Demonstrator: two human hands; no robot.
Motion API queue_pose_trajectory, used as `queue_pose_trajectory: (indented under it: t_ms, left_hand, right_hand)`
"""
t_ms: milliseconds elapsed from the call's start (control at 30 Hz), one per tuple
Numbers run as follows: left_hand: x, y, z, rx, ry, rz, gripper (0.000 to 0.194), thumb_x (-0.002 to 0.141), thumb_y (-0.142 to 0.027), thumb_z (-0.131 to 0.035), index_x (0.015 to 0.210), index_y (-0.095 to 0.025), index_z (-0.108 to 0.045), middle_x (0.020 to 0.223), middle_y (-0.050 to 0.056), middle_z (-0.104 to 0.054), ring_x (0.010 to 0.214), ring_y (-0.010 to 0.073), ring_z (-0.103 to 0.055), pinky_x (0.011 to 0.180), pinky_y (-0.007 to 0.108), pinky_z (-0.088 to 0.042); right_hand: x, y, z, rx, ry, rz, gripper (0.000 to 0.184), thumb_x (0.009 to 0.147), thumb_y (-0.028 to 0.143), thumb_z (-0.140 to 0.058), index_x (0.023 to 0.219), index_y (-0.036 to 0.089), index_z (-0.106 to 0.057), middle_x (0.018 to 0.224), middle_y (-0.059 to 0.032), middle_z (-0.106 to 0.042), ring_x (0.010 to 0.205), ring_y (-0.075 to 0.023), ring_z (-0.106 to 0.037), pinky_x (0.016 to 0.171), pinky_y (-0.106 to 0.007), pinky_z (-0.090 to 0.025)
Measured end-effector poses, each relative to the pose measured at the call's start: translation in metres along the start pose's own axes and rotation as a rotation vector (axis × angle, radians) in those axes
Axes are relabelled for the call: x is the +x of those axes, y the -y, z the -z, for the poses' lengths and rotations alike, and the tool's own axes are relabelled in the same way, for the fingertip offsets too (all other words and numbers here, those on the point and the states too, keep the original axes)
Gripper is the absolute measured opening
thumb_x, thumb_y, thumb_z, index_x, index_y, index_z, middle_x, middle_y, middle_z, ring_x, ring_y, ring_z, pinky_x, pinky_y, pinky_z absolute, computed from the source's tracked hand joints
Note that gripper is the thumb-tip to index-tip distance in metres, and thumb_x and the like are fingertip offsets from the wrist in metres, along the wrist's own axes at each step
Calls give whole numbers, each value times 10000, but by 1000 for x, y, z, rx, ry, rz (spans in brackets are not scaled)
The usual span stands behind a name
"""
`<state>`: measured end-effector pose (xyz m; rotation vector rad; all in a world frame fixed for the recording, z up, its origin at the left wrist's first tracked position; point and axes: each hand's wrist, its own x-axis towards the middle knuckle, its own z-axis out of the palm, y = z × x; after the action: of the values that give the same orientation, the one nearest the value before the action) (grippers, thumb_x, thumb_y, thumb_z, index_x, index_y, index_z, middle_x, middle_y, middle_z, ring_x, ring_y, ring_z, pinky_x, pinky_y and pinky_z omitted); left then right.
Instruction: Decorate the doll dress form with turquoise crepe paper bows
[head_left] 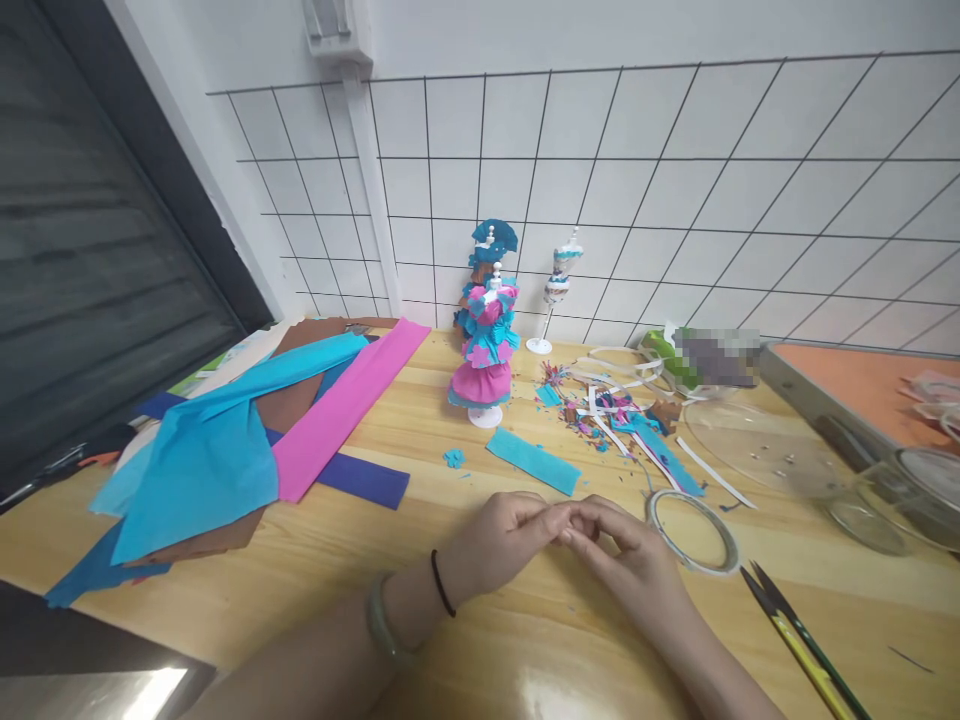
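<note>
My left hand and my right hand meet fingertip to fingertip low over the table. Both are pinched closed, and whatever lies between the fingertips is too small or hidden to name. Just beyond them is a flat turquoise crepe paper strip, with a small turquoise paper flower to its left. Behind stands a miniature dress form in a pink and turquoise paper dress. A roll of tape lies beside my right hand, and yellow-handled scissors rest at the lower right.
Folded crepe paper sheets are heaped at the left. Paper scraps and white strips litter the right middle. A second dress form stands by the tiled wall. At the far right are a clear container and an orange-lined tray.
</note>
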<state>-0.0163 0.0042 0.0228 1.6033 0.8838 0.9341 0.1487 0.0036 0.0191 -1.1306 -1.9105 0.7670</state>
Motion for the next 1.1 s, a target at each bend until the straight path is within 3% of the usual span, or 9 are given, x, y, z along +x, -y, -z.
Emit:
queue_pose_trajectory:
  t_ms: [100, 267, 400, 567, 733, 867, 1100]
  left_hand:
    - [-2, -4, 0, 98, 32, -49, 428, 877, -401, -355, 766, -117, -656, 772, 55, -627, 750, 142, -545, 690, 236, -401]
    - [-3, -2, 1, 249, 32, -99, 418, 884, -355, -350, 631, -134, -598, 605, 8, -515, 638, 113, -488, 620, 219, -361]
    - [-4, -1, 0, 266, 84, -111, 439, 885, -371, -339, 587, -134, -558, 572, -6, -447, 592, 101, -442, 583, 216, -340]
    - [-5, -2, -2, 115, 99, -37, 470, 865, -450, -354, 675, -118, -627, 669, 34, -564, 650, 125, -502, 607, 224, -383]
    - [-1, -1, 1, -167, 59, 66, 515, 845, -498, -369, 937, -86, -664, 849, 97, -653, 757, 152, -566, 710, 258, -430]
    - [3, 2, 6, -281, 78, 110, 540, 846, -509, -357, 938, -82, -674, 804, 109, -658, 695, 135, -565, 692, 259, -428]
    - [-1, 9, -3, -275, 158, 162, 568, 800, -564, -401, 935, -78, -661, 811, 105, -642, 696, 138, -555, 693, 267, -437]
  right_hand:
    - [1, 1, 0, 29, 36, -62, 196, 767, 357, -567, 815, 194, -663, 637, -18, -572, 589, -135, -512, 566, -249, -437]
    - [-1, -5, -4, 156, 85, -183, 237, 733, 389, -593, 851, 189, -639, 762, -39, -630, 662, -148, -548, 619, -256, -454]
    - [-3, -6, -7, 203, 102, -220, 217, 713, 375, -606, 818, 185, -602, 685, -8, -595, 619, -131, -518, 575, -236, -437]
    - [-2, -1, -6, 175, 54, -206, 205, 696, 378, -618, 734, 178, -594, 606, 12, -553, 557, -112, -492, 521, -217, -417]
    - [-2, -4, 0, 321, 86, -267, 255, 709, 399, -627, 839, 180, -649, 745, -46, -669, 702, -165, -608, 664, -264, -486]
    - [-3, -9, 3, 396, 80, -335, 321, 703, 407, -635, 928, 178, -648, 872, -84, -690, 795, -206, -637, 730, -316, -505]
    - [-3, 2, -3, 229, 99, -204, 247, 705, 371, -627, 868, 190, -669, 744, -50, -686, 656, -177, -616, 632, -269, -504]
